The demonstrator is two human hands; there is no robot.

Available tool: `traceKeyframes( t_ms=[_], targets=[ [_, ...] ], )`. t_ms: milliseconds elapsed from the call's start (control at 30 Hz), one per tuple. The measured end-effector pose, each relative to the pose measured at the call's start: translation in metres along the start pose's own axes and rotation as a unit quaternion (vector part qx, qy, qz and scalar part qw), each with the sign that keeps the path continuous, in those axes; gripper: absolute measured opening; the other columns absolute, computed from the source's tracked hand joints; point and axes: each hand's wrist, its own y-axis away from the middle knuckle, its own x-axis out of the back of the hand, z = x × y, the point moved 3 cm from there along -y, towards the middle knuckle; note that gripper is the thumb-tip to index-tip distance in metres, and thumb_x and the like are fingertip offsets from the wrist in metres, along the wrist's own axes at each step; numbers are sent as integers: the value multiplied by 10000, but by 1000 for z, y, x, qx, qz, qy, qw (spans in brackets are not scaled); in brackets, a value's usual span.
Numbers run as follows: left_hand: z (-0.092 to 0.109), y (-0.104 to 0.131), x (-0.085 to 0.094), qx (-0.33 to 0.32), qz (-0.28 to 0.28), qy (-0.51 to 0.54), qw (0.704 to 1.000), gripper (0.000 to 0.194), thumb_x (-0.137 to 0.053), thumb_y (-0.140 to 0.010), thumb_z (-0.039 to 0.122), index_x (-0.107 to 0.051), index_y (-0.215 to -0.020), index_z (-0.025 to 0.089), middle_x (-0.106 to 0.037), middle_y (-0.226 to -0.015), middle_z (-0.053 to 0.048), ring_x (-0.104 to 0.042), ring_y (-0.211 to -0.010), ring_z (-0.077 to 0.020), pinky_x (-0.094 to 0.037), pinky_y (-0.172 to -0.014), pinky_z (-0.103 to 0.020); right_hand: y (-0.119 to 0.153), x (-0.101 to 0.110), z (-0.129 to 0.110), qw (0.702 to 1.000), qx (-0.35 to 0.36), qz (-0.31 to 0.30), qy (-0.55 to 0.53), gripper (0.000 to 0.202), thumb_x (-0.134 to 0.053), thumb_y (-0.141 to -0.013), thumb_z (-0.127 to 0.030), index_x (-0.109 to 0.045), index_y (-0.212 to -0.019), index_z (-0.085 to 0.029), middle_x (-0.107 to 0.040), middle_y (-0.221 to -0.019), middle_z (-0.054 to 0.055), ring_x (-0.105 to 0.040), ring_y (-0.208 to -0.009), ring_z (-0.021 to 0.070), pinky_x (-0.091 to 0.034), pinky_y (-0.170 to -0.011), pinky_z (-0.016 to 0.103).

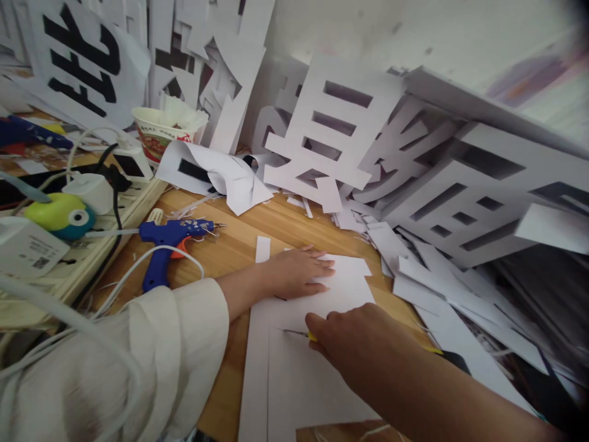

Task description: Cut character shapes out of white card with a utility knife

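A sheet of white foam board [322, 380] lies on the wooden table, with a long straight cut line along its left side. My left hand [299, 271] rests flat on the upper part of the sheet, its fingers stretched out to the right. Closed around a yellow craft knife [313, 336], my right hand [347, 334] is just below it. The thin blade points left over the board; whether its tip touches the surface I cannot tell. My palm and fingers hide most of the knife's handle.
Left of the board lies a blue glue gun [177, 236] with a white cord. Chargers fill a power strip [133, 196] at the left. A paper bowl [161, 132] stands behind. Cut-out white characters [331, 123] lean on the wall; scraps [437, 288] pile up at the right.
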Motion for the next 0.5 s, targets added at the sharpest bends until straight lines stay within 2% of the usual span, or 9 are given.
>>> traceKeyframes(
  t_ms=[500],
  targets=[
    [-1,-1,-4,5,8,5,1000,452,-382,-910,370,-443,-1291,136,-382,-1392,-56,-217,-1338,-201,-132,-1102,-377,5,2,-3,1000,-10,-7,-4,274,-514,-870,-320,-532,-1112,-194,-548,-1118,69,-564,-908,183,-483,-747,377]
  ],
)
